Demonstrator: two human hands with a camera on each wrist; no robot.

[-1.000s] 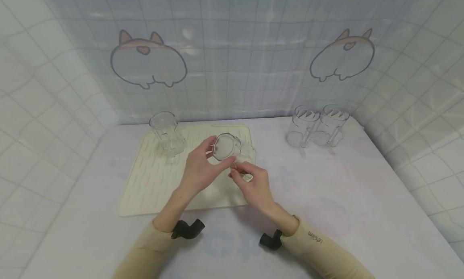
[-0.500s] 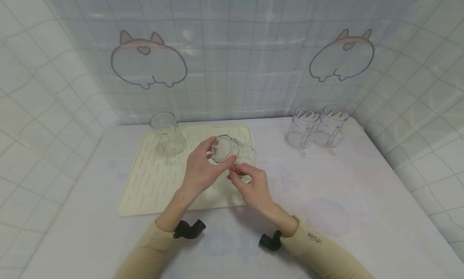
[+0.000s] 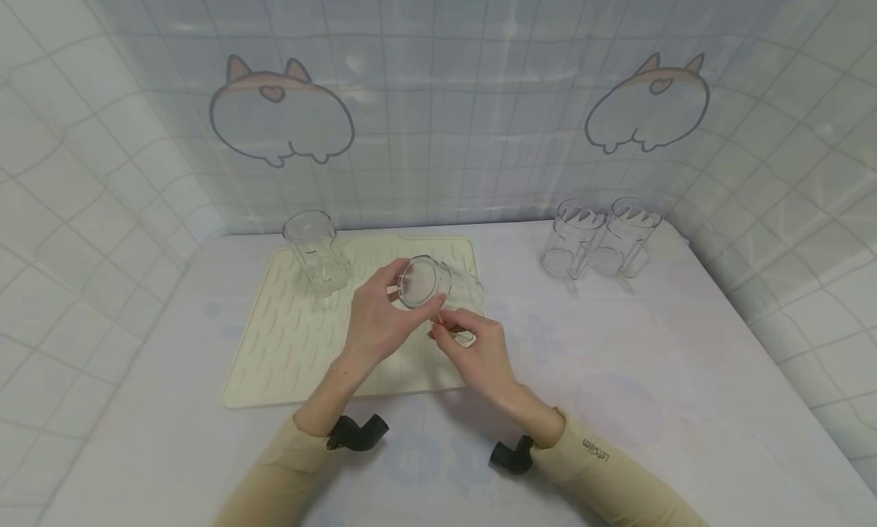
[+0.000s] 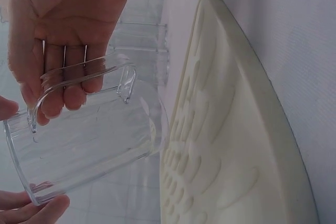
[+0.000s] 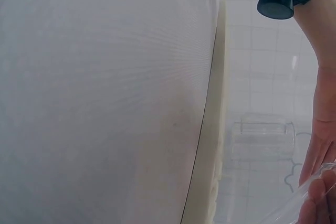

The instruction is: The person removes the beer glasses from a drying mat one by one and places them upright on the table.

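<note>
Above the cream drying mat (image 3: 288, 367), both hands hold a clear mug (image 3: 460, 287) tipped on its side. Its round base faces up and left in the head view, its mouth down and right. My left hand (image 3: 384, 314) grips the base end between thumb and fingers. My right hand (image 3: 476, 352) has its curled fingers at the handle (image 4: 79, 80), thumb near the fingertips. In the left wrist view, the mug's mouth end comes close to the mat; I cannot tell whether they touch. Only part of the mug shows in the right wrist view.
A second clear mug (image 3: 318, 257) stands upright on the mat's back left corner. Two more clear mugs, a left one (image 3: 565, 241) and a right one (image 3: 620, 241), stand side by side at the back right of the white tabletop (image 3: 617, 344). A tile-patterned wall (image 3: 438, 131) rises behind.
The mug's base end has shifted slightly left and down, with the left hand following it. Over the last half second hardly anything has moved. Both hands keep their hold.
</note>
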